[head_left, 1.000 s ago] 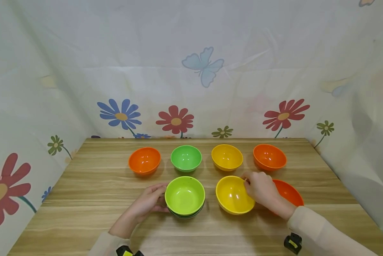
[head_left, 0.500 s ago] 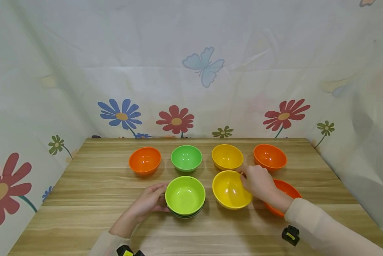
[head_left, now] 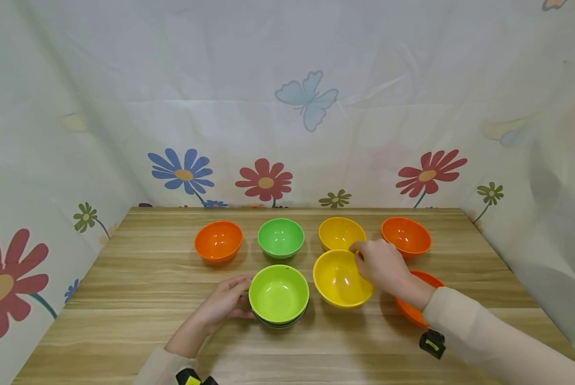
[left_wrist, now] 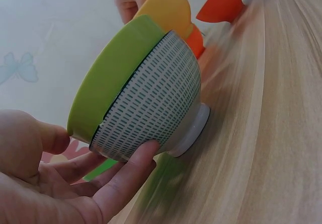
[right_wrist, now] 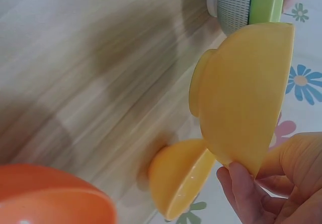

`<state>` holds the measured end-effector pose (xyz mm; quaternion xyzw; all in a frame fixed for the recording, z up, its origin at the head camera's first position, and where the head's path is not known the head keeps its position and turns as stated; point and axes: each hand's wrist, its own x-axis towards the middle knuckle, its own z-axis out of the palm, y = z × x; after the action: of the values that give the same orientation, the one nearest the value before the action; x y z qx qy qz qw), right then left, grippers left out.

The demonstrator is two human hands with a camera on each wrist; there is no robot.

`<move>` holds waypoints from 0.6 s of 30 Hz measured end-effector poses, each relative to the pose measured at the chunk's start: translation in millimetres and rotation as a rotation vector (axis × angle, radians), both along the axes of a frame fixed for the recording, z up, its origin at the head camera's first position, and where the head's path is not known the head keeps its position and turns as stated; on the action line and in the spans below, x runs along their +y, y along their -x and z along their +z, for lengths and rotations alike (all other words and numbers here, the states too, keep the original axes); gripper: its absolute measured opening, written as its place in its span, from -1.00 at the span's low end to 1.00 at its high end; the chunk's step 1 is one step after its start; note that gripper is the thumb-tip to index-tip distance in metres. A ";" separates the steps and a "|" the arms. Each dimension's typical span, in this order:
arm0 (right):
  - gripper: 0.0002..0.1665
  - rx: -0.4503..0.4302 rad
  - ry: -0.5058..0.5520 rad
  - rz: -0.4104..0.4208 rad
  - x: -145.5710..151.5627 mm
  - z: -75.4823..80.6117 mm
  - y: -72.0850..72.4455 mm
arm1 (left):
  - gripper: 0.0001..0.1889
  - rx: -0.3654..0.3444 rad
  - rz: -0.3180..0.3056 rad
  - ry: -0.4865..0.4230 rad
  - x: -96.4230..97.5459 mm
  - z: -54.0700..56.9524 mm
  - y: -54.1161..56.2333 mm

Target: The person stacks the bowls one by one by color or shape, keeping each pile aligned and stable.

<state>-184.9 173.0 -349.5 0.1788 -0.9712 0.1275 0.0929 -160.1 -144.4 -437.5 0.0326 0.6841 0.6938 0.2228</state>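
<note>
My left hand [head_left: 227,302] rests its fairly straight fingers against the left side of two nested bowls. A lime-green bowl [head_left: 279,293] sits inside a white bowl with green dashes [left_wrist: 156,88]; in the left wrist view, the thumb touches the lime rim while the fingers lie along the patterned wall. My right hand [head_left: 386,270] pinches a yellow bowl [head_left: 341,280] by its right rim. This bowl hangs slightly tilted above the table, its foot off the wood in the right wrist view [right_wrist: 241,93]. An orange bowl [head_left: 417,307] lies partly hidden below the right forearm.
Along the back stand an orange bowl [head_left: 218,241], a green bowl [head_left: 281,238], another yellow bowl [head_left: 340,231] and another orange-red bowl [head_left: 406,236]. They rest on a wooden table [head_left: 148,289], backed by a flower-printed cloth [head_left: 210,107].
My right hand has carried the yellow bowl up and to the left, closer to the nested bowls. More of the orange bowl behind it shows. The left hand has stayed put.
</note>
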 end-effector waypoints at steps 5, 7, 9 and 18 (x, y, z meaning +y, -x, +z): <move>-0.79 0.011 -0.011 0.015 -7.4 7.8 2.4 | -0.52 -0.001 -0.004 -0.002 0.1 -0.2 0.2; -0.79 0.009 -0.013 0.017 -11.1 11.7 3.2 | -0.51 0.000 -0.005 -0.001 0.1 0.0 0.1; -0.80 0.015 -0.019 0.019 -15.0 15.5 4.0 | -0.51 0.002 -0.006 0.000 0.1 0.1 -0.1; -0.82 0.043 -0.036 0.042 -29.6 27.6 6.0 | -0.52 0.002 0.001 -0.003 0.6 1.5 -1.1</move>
<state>-190.9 143.3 -321.9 0.2033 -0.9672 0.1081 0.1077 -159.0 -143.8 -436.0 0.0332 0.6834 0.6947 0.2218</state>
